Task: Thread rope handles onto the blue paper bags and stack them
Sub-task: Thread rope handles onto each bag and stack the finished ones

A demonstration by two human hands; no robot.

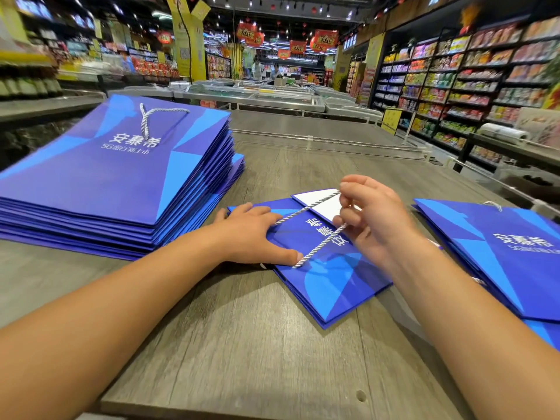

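A flat blue paper bag point(327, 277) lies in the middle of the grey wooden table point(242, 344), its white inner flap showing at the far end. My left hand point(254, 234) presses flat on the bag's left edge, fingers straight. My right hand point(372, 219) pinches a white-and-blue twisted rope handle point(306, 210) above the bag; both rope strands run down-left to the bag's edge by my left hand. A tall stack of blue bags point(127, 183) with a rope handle on top stands at the left. More blue bags point(497, 253) lie at the right.
The table's near edge runs along the bottom. Beyond the table are metal freezer chests point(272, 98) and, on the right, store shelves point(469, 86) full of packaged goods. Two people stand far off in the aisle.
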